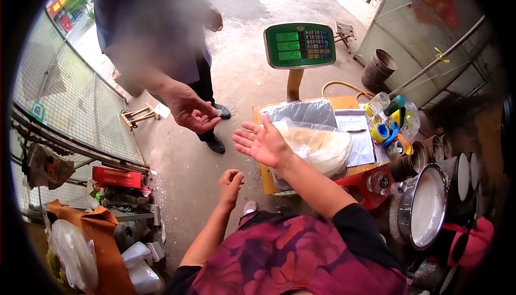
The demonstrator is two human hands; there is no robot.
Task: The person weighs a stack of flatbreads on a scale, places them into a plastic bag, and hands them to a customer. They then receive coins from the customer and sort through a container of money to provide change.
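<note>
My right hand (264, 143) is stretched out palm up with its fingers apart, and nothing lies in it. Another person's hand (191, 109) reaches in from the upper left, a short gap away from mine. My left hand (231, 189) hangs lower in front of my body with curled fingers; I see nothing in it. Beside my right forearm, a clear plastic bag with something pale and flat inside (317, 144) rests on the scale platform (267, 179). Behind it stands the scale's green display (299, 45) with lit digits.
A grey plastic-covered tray (301, 113), written papers (355, 133) and tape rolls (380, 132) lie around the bag. To the right are jars and a large metal basin (428, 206). A red box (116, 177) and plastic bags (72, 252) sit left, by a mesh fence (70, 90).
</note>
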